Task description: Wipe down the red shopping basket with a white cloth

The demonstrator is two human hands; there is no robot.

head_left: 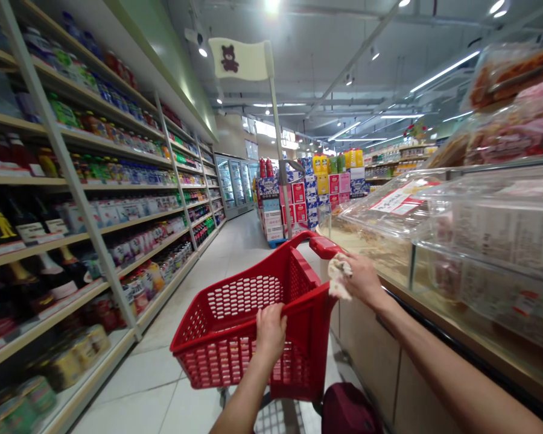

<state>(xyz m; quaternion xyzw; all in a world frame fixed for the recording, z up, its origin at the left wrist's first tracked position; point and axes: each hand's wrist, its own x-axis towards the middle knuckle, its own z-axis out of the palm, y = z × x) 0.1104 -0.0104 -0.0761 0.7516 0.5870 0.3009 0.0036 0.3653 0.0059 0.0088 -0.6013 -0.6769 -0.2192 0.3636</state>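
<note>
Left hand: clamped over the near rim of the cart, seemingly to steady it.
Right hand: fingers closed on a bunched cloth at the handle, apparently cushioning contact.
Cart spot: aisle, angled beside the counter, likely for two-handed reach.

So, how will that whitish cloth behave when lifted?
The whitish cloth looks floppy, bunched in loose folds at the right hand. It's probably light, being small compared with the red cart. Its drooping lower edge suggests it would sag.
</note>
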